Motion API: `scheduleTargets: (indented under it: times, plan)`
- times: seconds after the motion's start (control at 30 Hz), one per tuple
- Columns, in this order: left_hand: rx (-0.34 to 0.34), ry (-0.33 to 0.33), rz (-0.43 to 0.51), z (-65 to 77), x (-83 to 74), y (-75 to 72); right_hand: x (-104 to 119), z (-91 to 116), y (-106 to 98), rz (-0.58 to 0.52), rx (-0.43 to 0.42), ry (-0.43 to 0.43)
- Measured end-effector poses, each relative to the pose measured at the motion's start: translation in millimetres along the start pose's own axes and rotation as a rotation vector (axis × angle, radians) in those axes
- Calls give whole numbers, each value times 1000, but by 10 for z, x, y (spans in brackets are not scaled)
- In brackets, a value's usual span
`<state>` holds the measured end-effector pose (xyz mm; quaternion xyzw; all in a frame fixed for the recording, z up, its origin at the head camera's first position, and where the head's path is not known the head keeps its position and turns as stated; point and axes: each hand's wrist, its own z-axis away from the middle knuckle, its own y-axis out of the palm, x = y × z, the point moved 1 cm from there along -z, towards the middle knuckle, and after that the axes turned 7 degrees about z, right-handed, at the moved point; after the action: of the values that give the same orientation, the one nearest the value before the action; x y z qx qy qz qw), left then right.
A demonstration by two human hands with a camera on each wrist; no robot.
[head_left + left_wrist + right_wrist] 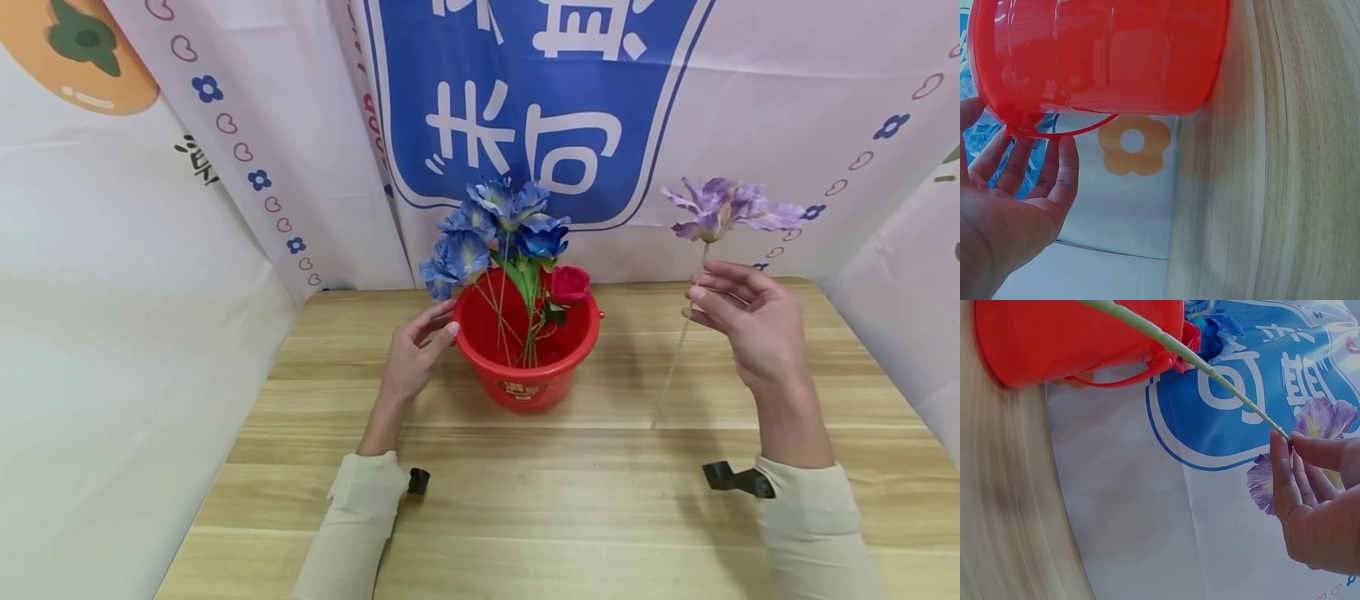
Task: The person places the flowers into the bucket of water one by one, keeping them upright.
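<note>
A red bucket [525, 387] stands on the wooden table, with blue flowers [459, 254] and a red rose [570, 285] in it. Their stems lean inside, blooms above the rim. My left hand [412, 354] rests its fingertips on the bucket's left side at the rim, the thumb nearer me; in the left wrist view the fingers are fairly straight beside the thin handle [1088, 129]. To the bucket's right, my right hand [757, 329] pinches the stem of a purple artificial flower [716, 208] between thumb and fingers, just under the bloom. Its bare stem slants down to the left.
The wooden table [570, 517] reaches back to a printed cloth backdrop [630, 108] with a blue sign and white characters. White cloth [112, 333] hangs along the left side. Small black mounts [738, 481] are on both wrists.
</note>
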<state>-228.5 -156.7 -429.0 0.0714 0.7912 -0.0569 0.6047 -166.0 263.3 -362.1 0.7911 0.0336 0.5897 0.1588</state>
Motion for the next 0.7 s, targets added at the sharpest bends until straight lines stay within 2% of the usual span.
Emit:
scheduleTargets:
  times: [0.7]
  plan:
    - [6, 1, 7, -2, 13, -9, 72, -113, 371, -10, -26, -21]
